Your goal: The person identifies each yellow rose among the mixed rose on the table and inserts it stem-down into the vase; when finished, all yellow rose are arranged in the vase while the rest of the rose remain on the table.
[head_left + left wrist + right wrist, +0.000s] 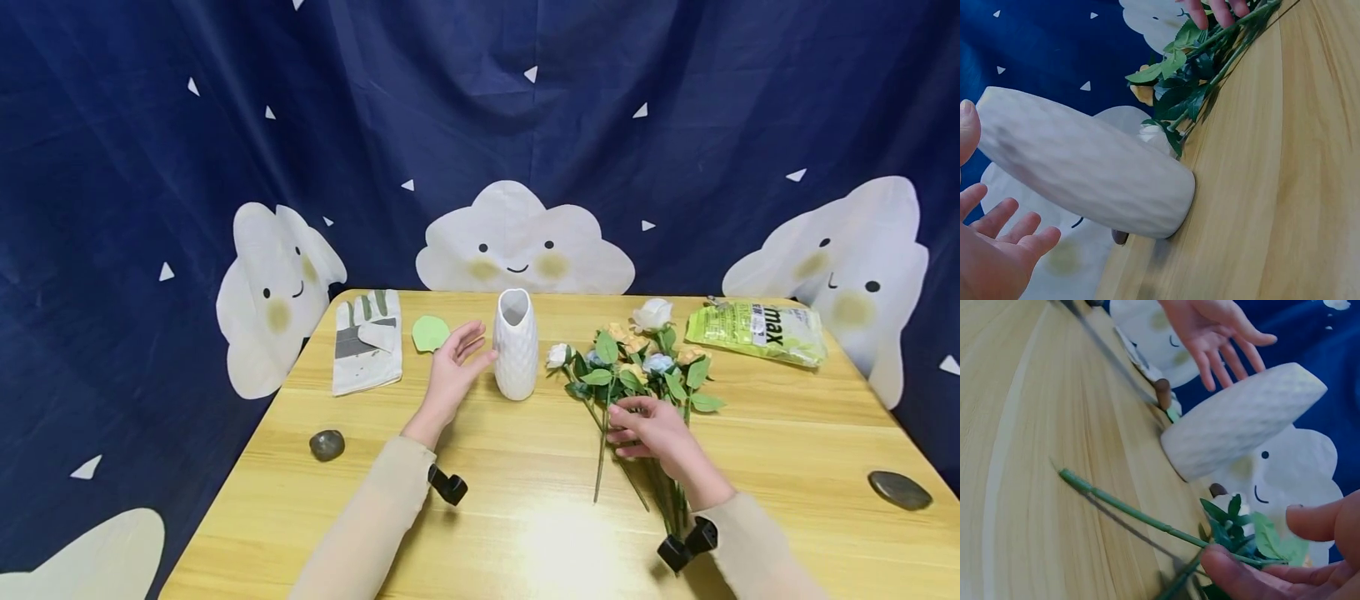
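Nearest to me, my right hand point(651, 429) rests on the bundle of artificial flowers point(637, 367) lying flat on the bench point(525, 517), stems toward me and blooms away. The fingers point(1254, 575) are loosely curled over the green stems point(600, 454); the right wrist view shows a fingertip touching one stem with the thumb above it, not yet pinched tight, so I cannot tell whether anything is truly gripped. I judge these stems light and springy, likely wire-cored, with soft leaves that snag one another; the bare lower stem is the place to take hold, not the cloth heads.

A little farther, my left hand point(453, 371) is spread with fingers apart, palm facing the white vase point(515, 343), just beside its wall, thumb perhaps touching. The vase stands upright near the bench's middle, left of the flowers. It looks ceramic, textured, narrow-based: fragile and tippy, best steadied round its belly.

Beyond lie a work glove point(367, 340), a green leaf shape point(429, 332) and a green packet point(757, 331).
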`<act>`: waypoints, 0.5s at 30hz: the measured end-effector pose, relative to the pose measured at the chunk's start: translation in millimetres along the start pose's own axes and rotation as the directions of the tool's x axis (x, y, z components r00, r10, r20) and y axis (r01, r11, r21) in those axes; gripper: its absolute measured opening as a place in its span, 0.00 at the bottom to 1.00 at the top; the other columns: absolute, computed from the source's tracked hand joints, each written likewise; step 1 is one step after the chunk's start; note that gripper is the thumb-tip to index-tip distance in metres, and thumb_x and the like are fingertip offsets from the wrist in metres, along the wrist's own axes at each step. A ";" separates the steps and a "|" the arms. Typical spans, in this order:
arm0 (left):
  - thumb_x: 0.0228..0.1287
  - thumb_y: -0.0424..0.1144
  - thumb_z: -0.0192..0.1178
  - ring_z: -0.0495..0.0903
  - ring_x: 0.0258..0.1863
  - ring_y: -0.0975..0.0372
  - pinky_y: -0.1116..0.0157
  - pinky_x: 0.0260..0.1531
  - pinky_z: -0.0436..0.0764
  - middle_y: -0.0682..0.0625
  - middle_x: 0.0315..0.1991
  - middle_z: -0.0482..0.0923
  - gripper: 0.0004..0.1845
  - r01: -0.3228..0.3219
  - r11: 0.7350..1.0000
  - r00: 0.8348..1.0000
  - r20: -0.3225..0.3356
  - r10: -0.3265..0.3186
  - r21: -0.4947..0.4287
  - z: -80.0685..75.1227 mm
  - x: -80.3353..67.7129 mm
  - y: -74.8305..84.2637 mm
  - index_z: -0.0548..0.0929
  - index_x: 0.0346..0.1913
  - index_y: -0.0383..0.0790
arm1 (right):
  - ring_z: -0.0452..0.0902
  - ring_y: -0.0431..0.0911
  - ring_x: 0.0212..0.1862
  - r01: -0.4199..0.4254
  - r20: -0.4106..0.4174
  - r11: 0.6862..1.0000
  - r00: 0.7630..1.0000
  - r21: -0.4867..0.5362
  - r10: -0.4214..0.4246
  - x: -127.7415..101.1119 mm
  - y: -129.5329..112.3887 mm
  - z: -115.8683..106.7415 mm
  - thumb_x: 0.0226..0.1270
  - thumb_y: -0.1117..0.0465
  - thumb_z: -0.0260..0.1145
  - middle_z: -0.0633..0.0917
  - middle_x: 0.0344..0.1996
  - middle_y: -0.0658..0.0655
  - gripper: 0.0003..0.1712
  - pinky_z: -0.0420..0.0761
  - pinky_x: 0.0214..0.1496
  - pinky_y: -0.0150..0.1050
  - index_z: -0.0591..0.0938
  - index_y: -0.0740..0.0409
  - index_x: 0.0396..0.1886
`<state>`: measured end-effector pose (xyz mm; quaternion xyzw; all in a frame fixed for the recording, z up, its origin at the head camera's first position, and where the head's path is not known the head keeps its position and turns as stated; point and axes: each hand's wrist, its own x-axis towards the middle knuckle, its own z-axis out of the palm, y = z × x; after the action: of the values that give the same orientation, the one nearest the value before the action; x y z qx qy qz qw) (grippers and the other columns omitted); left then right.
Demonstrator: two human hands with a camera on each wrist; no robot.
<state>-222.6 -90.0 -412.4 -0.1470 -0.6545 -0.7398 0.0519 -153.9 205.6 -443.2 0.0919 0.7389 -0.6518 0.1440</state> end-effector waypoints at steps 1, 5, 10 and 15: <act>0.55 0.26 0.64 0.66 0.59 0.40 0.49 0.62 0.62 0.30 0.60 0.66 0.32 0.004 1.000 1.000 0.005 -0.004 0.001 1.2 1.5 -0.6 0.64 0.62 0.24 | 0.82 0.55 0.37 -0.009 -0.010 1.000 1.000 -0.007 0.009 1.7 0.6 2.7 0.67 0.58 0.60 0.78 0.45 0.70 0.33 0.83 0.36 0.47 0.62 0.73 0.63; 0.55 0.26 0.64 0.65 0.60 0.41 0.48 0.61 0.63 0.31 0.61 0.65 0.32 0.021 1.000 1.000 0.011 -0.021 -0.007 5.4 6.6 -2.6 0.65 0.63 0.25 | 0.81 0.53 0.32 -0.026 -0.050 0.999 0.998 -0.041 0.024 7.8 3.6 12.5 0.66 0.62 0.61 0.78 0.40 0.67 0.30 0.83 0.33 0.48 0.63 0.74 0.61; 0.54 0.26 0.65 0.68 0.58 0.44 0.49 0.60 0.65 0.33 0.60 0.68 0.33 0.039 0.999 0.999 0.009 -0.039 -0.010 9.6 9.4 -5.4 0.66 0.63 0.27 | 0.79 0.50 0.26 -0.036 -0.082 0.999 0.996 -0.024 0.034 13.6 10.6 19.2 0.63 0.68 0.62 0.79 0.33 0.65 0.28 0.83 0.29 0.46 0.65 0.74 0.59; 0.54 0.27 0.66 0.69 0.57 0.45 0.51 0.59 0.67 0.35 0.59 0.70 0.32 0.040 0.999 0.999 0.008 -0.040 0.015 11.6 10.6 -7.0 0.67 0.63 0.30 | 0.78 0.49 0.24 -0.021 -0.087 1.000 0.996 0.018 0.023 14.1 11.8 18.5 0.61 0.72 0.62 0.79 0.31 0.63 0.26 0.83 0.27 0.44 0.65 0.74 0.58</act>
<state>-232.8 -76.3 -414.9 -0.1365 -0.6629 -0.7353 0.0353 -161.6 188.2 -461.0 0.1298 0.7377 -0.6519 0.1178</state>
